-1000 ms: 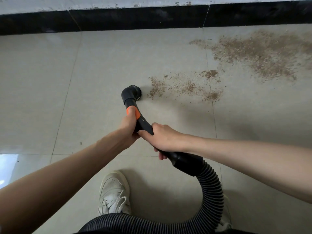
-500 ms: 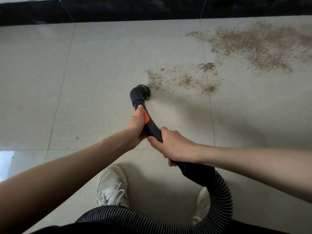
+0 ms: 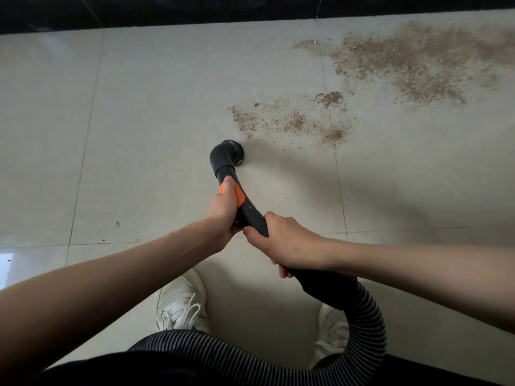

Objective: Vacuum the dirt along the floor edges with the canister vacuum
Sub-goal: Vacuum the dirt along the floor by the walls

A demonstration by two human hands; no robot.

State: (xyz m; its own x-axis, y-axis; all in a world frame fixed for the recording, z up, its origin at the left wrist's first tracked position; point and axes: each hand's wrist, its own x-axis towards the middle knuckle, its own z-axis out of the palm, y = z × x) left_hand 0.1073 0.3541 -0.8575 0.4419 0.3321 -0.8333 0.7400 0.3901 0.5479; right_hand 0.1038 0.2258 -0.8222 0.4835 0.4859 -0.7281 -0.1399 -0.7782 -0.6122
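Observation:
A black vacuum wand with an orange band [image 3: 239, 196] ends in a round brush nozzle [image 3: 229, 156] that rests on the pale floor tiles. My left hand [image 3: 223, 213] grips the wand at the orange band. My right hand [image 3: 287, 242] holds it just behind, where the ribbed black hose [image 3: 365, 324] begins. A small patch of brown dirt [image 3: 289, 121] lies just beyond and to the right of the nozzle. A larger spread of dirt [image 3: 412, 62] lies at the far right near the black skirting [image 3: 195, 9]. The canister itself is not in view.
The hose loops around behind my two white shoes [image 3: 181, 302] at the bottom of the view. A few dark specks [image 3: 117, 223] dot the tiles to the left. A shadow falls over the floor to the right of the wand.
The nozzle has shifted right and slightly toward me, and the left end of the small dirt patch has thinned. Both hands keep their grip on the wand.

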